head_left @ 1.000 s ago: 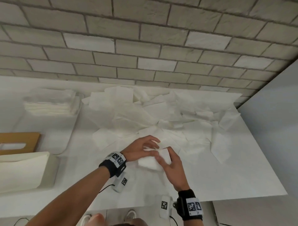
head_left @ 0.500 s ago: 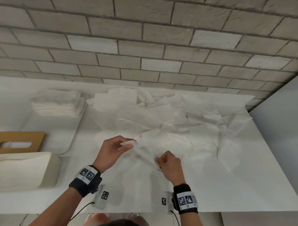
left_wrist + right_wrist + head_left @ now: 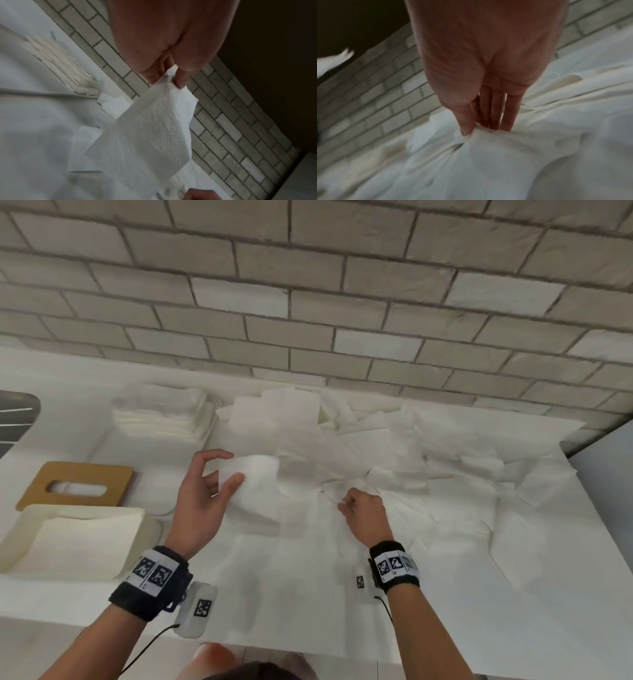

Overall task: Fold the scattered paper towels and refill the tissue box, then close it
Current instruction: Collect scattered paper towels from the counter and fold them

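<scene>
My left hand (image 3: 230, 468) pinches the top edge of a folded white paper towel (image 3: 255, 491) and holds it lifted above the table; the left wrist view shows thumb and fingers (image 3: 180, 81) on the hanging paper towel (image 3: 150, 128). To its right, my right hand (image 3: 343, 502) pinches a loose sheet (image 3: 488, 148) in the scattered towel pile (image 3: 394, 446), thumb against fingers (image 3: 466, 129). The open cream tissue box (image 3: 20, 529) lies at the near left. Its wooden slotted lid (image 3: 113, 477) lies just behind it.
A stack of folded towels (image 3: 161, 416) sits on a white tray (image 3: 209, 436) at the back left, also seen as the stack (image 3: 65, 65). A brick wall (image 3: 308, 302) backs the table. The table's right edge (image 3: 609, 529) drops off beside the pile.
Both hands were folding one towel together. The left hand has now carried it up and to the left alone, and the right hand has let go and pinched a sheet in the pile.
</scene>
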Demonstrator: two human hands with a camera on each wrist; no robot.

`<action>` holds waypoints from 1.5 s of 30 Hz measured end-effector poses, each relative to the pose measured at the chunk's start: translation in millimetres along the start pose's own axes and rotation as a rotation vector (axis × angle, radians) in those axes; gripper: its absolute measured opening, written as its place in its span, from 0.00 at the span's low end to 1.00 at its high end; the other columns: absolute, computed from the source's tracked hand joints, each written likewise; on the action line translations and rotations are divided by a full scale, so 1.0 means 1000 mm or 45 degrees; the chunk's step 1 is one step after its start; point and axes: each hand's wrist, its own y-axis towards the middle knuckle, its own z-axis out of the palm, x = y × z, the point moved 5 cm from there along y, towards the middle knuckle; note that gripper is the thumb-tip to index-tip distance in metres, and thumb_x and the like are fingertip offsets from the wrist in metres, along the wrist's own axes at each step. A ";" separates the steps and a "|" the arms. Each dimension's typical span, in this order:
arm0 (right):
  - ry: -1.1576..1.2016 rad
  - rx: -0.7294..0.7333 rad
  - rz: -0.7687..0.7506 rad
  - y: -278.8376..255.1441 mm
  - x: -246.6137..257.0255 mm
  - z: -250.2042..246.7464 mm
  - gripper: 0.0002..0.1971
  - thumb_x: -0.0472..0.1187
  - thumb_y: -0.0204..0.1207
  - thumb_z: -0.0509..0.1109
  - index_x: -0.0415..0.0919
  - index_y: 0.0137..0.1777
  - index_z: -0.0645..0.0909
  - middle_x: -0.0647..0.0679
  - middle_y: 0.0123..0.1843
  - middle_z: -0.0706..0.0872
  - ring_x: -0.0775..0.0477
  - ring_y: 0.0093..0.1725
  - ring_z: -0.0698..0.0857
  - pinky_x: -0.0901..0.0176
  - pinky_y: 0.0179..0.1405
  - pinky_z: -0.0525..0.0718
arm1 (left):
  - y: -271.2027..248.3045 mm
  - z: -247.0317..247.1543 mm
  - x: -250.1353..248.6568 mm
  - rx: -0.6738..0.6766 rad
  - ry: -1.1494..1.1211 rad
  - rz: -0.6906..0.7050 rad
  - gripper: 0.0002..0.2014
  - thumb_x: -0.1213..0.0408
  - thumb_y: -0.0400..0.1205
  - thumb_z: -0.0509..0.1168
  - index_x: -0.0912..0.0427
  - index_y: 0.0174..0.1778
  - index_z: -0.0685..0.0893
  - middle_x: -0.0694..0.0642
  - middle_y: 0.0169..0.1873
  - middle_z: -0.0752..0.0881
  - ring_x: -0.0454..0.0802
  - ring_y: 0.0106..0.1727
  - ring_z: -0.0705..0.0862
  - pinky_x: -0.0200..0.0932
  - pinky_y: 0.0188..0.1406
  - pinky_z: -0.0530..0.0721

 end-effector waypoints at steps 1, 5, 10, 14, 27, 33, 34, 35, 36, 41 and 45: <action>0.111 -0.012 0.027 0.003 -0.006 -0.004 0.07 0.41 0.85 0.78 0.40 0.47 0.86 0.46 0.41 0.92 0.45 0.43 0.90 0.56 0.47 0.86 | 0.000 -0.001 0.002 0.018 0.019 0.023 0.18 0.67 0.87 0.73 0.49 0.69 0.77 0.56 0.43 0.95 0.57 0.42 0.94 0.53 0.39 0.90; 0.305 -0.044 0.095 0.002 -0.011 -0.016 0.08 0.43 0.83 0.79 0.43 0.42 0.90 0.54 0.38 0.94 0.55 0.40 0.91 0.59 0.51 0.87 | -0.001 -0.002 0.012 0.042 0.094 0.075 0.20 0.67 0.89 0.70 0.45 0.73 0.75 0.60 0.37 0.90 0.70 0.34 0.85 0.59 0.33 0.85; 0.587 -0.193 -0.108 -0.022 0.035 -0.062 0.09 0.43 0.89 0.75 0.45 0.46 0.84 0.61 0.37 0.90 0.59 0.39 0.90 0.58 0.44 0.89 | 0.003 0.009 0.012 0.093 0.334 0.158 0.16 0.72 0.90 0.68 0.42 0.49 0.86 0.47 0.25 0.77 0.49 0.25 0.69 0.44 0.29 0.67; 0.731 0.148 -0.332 -0.057 0.107 -0.109 0.11 0.43 0.88 0.76 0.43 0.49 0.77 0.47 0.37 0.89 0.55 0.37 0.85 0.65 0.40 0.80 | 0.010 0.018 0.010 0.130 0.276 0.182 0.17 0.75 0.90 0.65 0.48 0.48 0.93 0.50 0.46 0.93 0.67 0.41 0.86 0.59 0.43 0.82; 0.904 -0.151 -0.235 -0.069 0.155 -0.107 0.09 0.41 0.82 0.83 0.46 0.60 0.89 0.69 0.36 0.87 0.62 0.38 0.89 0.72 0.45 0.82 | -0.007 0.052 -0.033 0.352 -0.437 -0.168 0.21 0.55 0.96 0.54 0.52 0.59 0.95 0.58 0.59 0.94 0.55 0.61 0.92 0.53 0.60 0.89; 0.917 -0.275 -0.268 -0.060 0.140 -0.114 0.07 0.44 0.86 0.79 0.50 0.59 0.85 0.56 0.51 0.95 0.54 0.51 0.95 0.61 0.54 0.92 | -0.005 0.044 -0.023 0.160 -0.083 0.055 0.09 0.54 0.89 0.71 0.54 0.54 0.94 0.56 0.48 0.95 0.52 0.49 0.93 0.59 0.50 0.90; 0.812 -0.275 -0.284 -0.053 0.126 -0.112 0.05 0.42 0.87 0.77 0.50 0.58 0.84 0.56 0.50 0.95 0.54 0.52 0.94 0.60 0.55 0.91 | -0.004 0.039 -0.020 0.121 -0.059 0.063 0.08 0.53 0.89 0.71 0.51 0.54 0.94 0.56 0.46 0.95 0.49 0.47 0.91 0.58 0.49 0.89; 0.649 -0.216 -0.297 -0.045 0.112 -0.104 0.06 0.39 0.87 0.75 0.51 0.57 0.83 0.57 0.49 0.94 0.55 0.52 0.93 0.58 0.55 0.91 | -0.002 0.033 -0.017 0.092 -0.030 0.071 0.07 0.52 0.89 0.71 0.48 0.54 0.94 0.57 0.45 0.95 0.49 0.46 0.90 0.58 0.48 0.88; 0.462 -0.092 -0.311 -0.037 0.097 -0.091 0.09 0.35 0.86 0.74 0.52 0.56 0.82 0.58 0.50 0.93 0.56 0.54 0.92 0.55 0.56 0.91 | -0.001 0.029 -0.014 0.075 0.003 0.072 0.07 0.51 0.89 0.71 0.45 0.55 0.94 0.57 0.44 0.94 0.51 0.45 0.90 0.58 0.48 0.88; -0.413 0.659 -0.419 -0.029 0.044 -0.001 0.26 0.34 0.80 0.77 0.55 0.75 0.80 0.52 0.75 0.82 0.45 0.75 0.78 0.49 0.70 0.78 | -0.005 0.014 -0.015 0.015 0.032 0.087 0.09 0.57 0.91 0.67 0.40 0.65 0.86 0.55 0.42 0.95 0.55 0.46 0.93 0.59 0.44 0.91; -0.573 0.586 -0.567 -0.024 0.043 0.014 0.17 0.45 0.79 0.81 0.52 0.66 0.84 0.55 0.58 0.81 0.44 0.68 0.76 0.53 0.57 0.72 | -0.006 0.005 -0.005 0.063 0.044 0.106 0.21 0.59 0.93 0.65 0.37 0.80 0.72 0.73 0.41 0.90 0.79 0.42 0.87 0.76 0.40 0.88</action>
